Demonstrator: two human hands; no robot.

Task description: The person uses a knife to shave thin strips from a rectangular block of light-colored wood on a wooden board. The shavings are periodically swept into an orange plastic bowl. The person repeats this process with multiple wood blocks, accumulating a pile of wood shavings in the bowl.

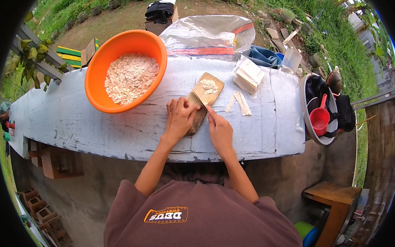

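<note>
A small wooden board [212, 97] lies aslant on the table in front of me, with a little heap of pale chopped bits [209, 86] at its far end. My left hand [179, 116] rests on the board's left side, fingers bent and pressed together; what they pinch is hidden. Closed around a thin knife [200, 98], mostly covered by the fingers, my right hand [220, 131] is at the board's right edge. The blade lies slantwise across the board, just beyond my left fingertips. Several flat pale strips [240, 104] lie right of the board.
An orange basin [124, 104] full of pale flakes stands at the left. Behind the board are a clear plastic bag [205, 32] and a wrapped stack of pale slabs [248, 76]. A red dipper [320, 117] sits in a grey tub [308, 111] past the table's right end.
</note>
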